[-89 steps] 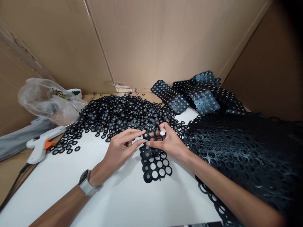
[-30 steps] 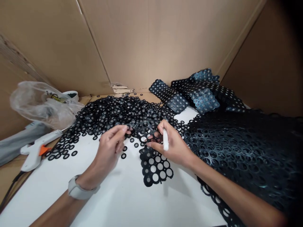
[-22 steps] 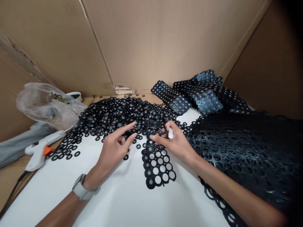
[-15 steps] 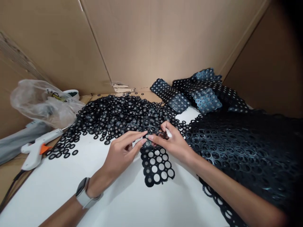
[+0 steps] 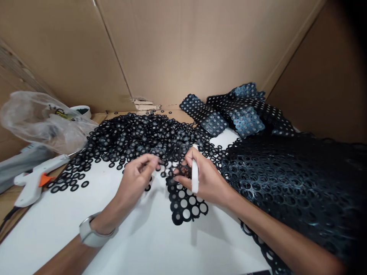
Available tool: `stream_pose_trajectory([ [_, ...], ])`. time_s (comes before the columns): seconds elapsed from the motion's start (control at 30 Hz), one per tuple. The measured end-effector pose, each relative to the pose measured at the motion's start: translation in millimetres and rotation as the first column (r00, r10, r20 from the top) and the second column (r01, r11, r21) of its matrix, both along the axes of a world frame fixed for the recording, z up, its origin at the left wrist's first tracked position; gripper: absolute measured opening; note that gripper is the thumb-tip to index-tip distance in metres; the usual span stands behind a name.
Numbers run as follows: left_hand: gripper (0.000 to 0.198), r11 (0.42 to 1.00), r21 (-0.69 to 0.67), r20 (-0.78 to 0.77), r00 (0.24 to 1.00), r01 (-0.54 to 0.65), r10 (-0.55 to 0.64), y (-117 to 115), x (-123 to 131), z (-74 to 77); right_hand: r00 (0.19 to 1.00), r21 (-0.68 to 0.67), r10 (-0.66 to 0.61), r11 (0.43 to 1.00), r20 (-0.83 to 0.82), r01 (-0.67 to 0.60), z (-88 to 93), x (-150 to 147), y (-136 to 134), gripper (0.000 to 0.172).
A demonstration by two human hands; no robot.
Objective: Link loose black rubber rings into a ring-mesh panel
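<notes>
The punched black sheet (image 5: 186, 200) lies flat on the white tabletop (image 5: 143, 240), near the middle, its near end showing rows of empty round holes. The right hand (image 5: 206, 179) rests on the sheet's far end. It is closed around one white stick (image 5: 195, 176), which points toward the near edge, while its fingertips (image 5: 177, 178) pinch the sheet's left far corner. The left hand (image 5: 134, 179) sits just left of the sheet. Its fingertips are drawn tightly together at the edge of the ring pile (image 5: 137, 135), and whether a ring sits between them cannot be told. One pale watch (image 5: 89, 233) is on that wrist.

The loose black rings are far too many to count and spread far and left. On the right, a heap of emptied black mesh (image 5: 289, 179) reaches the sheet's right side. Overlapping stacks of unpunched sheets (image 5: 229, 114) lie far right, and their number is unclear.

At the left edge are one white glue gun (image 5: 31, 185) with an orange trigger, one clear plastic bag (image 5: 43, 124) whose printed contents are too blurred to read, and one small white tub (image 5: 82, 110). Cardboard walls (image 5: 186, 49) close in the far side and both flanks. Bare tabletop is open near and left of the sheet.
</notes>
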State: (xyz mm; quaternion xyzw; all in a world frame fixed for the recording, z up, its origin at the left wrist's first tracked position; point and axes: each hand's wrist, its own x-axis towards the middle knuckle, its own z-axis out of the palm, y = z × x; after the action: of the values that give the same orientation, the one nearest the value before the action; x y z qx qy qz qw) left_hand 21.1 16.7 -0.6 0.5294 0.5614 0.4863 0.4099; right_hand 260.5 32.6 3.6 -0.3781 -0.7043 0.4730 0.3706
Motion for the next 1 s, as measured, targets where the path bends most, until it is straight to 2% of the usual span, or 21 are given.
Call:
stream_pose_trajectory([
  [0.07, 0.038, 0.984, 0.049, 0.039, 0.985, -0.171, 0.17, 6.6, -9.4, 0.4, 0.995, -0.058, -0.017, 0.998, -0.097, 0.012, -1.1, -0.6, 2.9, 0.046],
  [0.1, 0.036, 0.966, 0.108, -0.009, 0.972, -0.233, 0.235, 9.4, -13.2, 1.2, 0.986, -0.092, -0.035, 0.996, -0.161, 0.021, -1.6, -1.0, 5.1, 0.049],
  [0.17, 0.035, 0.946, 0.218, -0.143, 0.952, -0.238, 0.272, 11.8, -16.3, 3.5, 0.962, -0.151, -0.1, 0.987, -0.254, 0.062, -2.3, -1.5, 10.0, 0.056],
  [0.27, 0.042, 0.96, 0.265, -0.254, 0.953, -0.094, 0.163, 6.6, -8.3, 6.2, 0.944, -0.21, -0.209, 0.965, -0.254, 0.157, -2.6, -2.1, 15.6, 0.067],
  [0.33, 0.037, 0.96, 0.281, -0.29, 0.955, 0.016, 0.069, 0.2, 0.7, 6.3, 0.944, -0.238, -0.241, 0.953, -0.227, 0.186, -3.4, -2.6, 17.1, 0.07],
  [0.43, 0.03, 0.921, 0.349, -0.365, 0.93, 0.173, -0.037, -6.5, 9.3, 4.0, 0.948, -0.274, -0.22, 0.949, -0.229, 0.154, -5.8, -4.1, 16.7, 0.071],
  [0.5, 0.029, 0.892, 0.388, -0.404, 0.913, 0.232, -0.061, -7.7, 10.3, 1.6, 0.947, -0.292, -0.176, 0.952, -0.269, 0.094, -7.5, -5.2, 15.6, 0.069],
  [0.6, 0.029, 0.875, 0.416, -0.419, 0.906, 0.246, -0.055, -6.2, 7.7, -1.2, 0.942, -0.296, -0.086, 0.955, -0.323, -0.014, -9.4, -5.5, 13.5, 0.064],
  [0.67, 0.027, 0.884, 0.402, -0.416, 0.907, 0.239, -0.056, -4.4, 5.3, -1.5, 0.951, -0.285, -0.04, 0.957, -0.306, -0.051, -9.8, -4.3, 11.6, 0.063],
  [0.73, 0.023, 0.909, 0.345, -0.4, 0.913, 0.235, -0.084, -2.9, 3.6, 0.1, 0.976, -0.231, -0.025, 0.973, -0.216, -0.026, -8.7, -2.7, 9.2, 0.061],
  [0.87, 0.021, 0.943, 0.178, -0.357, 0.912, 0.28, -0.203, -3.1, 3.1, 7.5, 1.0, -0.029, -0.003, 1.0, -0.005, 0.003, -0.8, -0.7, 4.0, 0.048],
  [1.0, 0.028, 0.94, 0.136, -0.309, 0.914, 0.314, -0.261, -3.5, -0.3, 12.2, 0.998, 0.03, 0.041, 0.999, 0.048, -0.043, 7.1, 0.9, 1.9, 0.044],
])
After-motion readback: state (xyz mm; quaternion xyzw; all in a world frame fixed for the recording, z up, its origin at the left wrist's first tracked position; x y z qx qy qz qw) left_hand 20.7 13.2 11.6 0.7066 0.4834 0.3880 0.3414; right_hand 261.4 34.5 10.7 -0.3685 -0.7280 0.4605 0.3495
